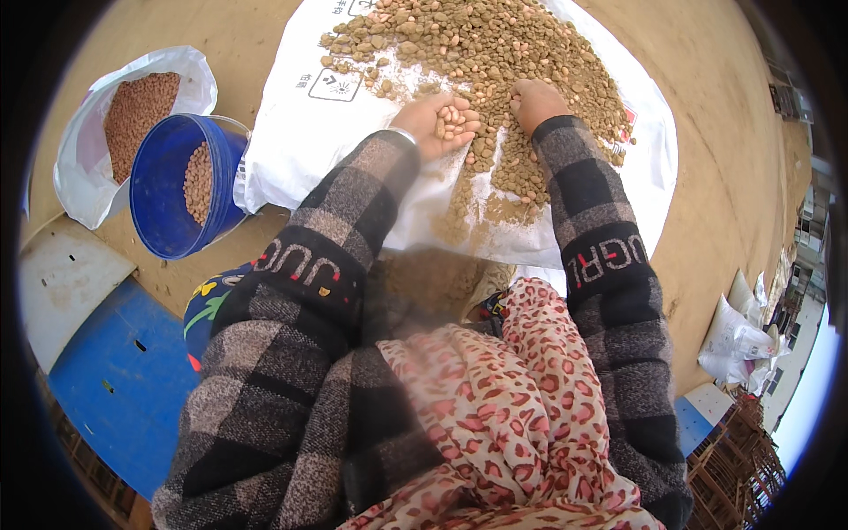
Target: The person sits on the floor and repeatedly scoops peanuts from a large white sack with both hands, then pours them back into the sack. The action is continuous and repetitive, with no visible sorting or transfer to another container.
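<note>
My left hand (434, 126) is cupped palm up, cradling several pinkish peanut kernels (452, 122). Just right of it, my right hand (538, 106) rests at the near part of a heap of brown soil clods (457, 40) mixed with more kernels. Its fingers are curled in, and whether they pinch anything is hidden. Heap and loose crumbs lie spread on a white woven sack (278, 146) that bears printing. A thin trail of soil runs from the heap to the sack's near edge.
Left of the sack stands a blue bucket (149, 192) partly filled with kernels. Beyond it sits an open white bag (199, 73) of redder kernels. Blue panels (119, 384) lie at lower left. Filled white sacks (729, 338) stand at far right on the bare earth ground (702, 172).
</note>
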The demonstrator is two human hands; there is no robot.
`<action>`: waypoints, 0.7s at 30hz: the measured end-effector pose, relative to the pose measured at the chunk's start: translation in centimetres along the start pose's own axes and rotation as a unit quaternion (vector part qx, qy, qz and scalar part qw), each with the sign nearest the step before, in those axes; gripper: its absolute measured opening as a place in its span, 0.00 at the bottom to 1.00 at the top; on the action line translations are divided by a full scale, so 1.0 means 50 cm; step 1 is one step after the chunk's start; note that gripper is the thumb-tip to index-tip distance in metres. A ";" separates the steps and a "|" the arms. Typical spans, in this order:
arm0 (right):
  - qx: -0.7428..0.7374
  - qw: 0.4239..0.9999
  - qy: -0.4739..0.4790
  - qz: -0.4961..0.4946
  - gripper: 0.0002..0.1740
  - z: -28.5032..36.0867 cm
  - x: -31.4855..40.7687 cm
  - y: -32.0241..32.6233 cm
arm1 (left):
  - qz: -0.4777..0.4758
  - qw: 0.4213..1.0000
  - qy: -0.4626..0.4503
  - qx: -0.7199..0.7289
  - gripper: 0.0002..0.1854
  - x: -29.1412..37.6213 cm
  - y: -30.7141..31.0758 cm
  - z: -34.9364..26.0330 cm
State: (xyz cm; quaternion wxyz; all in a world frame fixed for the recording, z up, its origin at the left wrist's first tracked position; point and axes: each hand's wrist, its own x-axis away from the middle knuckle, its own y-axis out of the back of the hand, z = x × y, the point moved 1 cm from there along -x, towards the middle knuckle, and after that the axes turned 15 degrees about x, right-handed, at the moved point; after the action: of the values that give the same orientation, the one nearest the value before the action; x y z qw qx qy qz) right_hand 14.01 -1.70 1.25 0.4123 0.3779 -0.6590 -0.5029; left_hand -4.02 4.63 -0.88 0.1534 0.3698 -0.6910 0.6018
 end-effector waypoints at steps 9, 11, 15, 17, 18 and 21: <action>0.059 0.997 0.036 0.039 0.09 0.009 -0.001 0.014 | 0.011 1.000 0.000 -0.021 0.17 0.003 -0.003 -0.003; 0.069 0.996 0.047 0.039 0.09 0.014 -0.001 0.012 | 0.018 1.000 0.005 -0.015 0.18 0.002 -0.001 -0.003; 0.077 0.996 0.046 0.019 0.10 0.016 -0.001 0.021 | 0.040 0.999 0.011 -0.008 0.19 -0.004 0.008 -0.005; 0.035 0.999 0.024 0.005 0.10 0.022 0.004 0.036 | 0.052 0.998 0.026 0.021 0.20 -0.009 0.015 -0.005; -0.002 1.000 0.007 -0.002 0.10 0.025 0.009 0.047 | 0.060 0.997 0.031 0.033 0.20 -0.012 0.017 -0.006; -0.109 0.993 -0.003 0.052 0.13 0.059 0.029 0.079 | 0.085 0.994 0.045 0.051 0.20 -0.015 0.022 -0.011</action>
State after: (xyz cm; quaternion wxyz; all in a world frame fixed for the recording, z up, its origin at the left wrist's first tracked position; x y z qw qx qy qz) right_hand 10.40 -1.16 4.86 0.4746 0.2939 -0.6206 -0.5507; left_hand -4.40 5.42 -2.06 0.1136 0.2898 -0.6808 0.6630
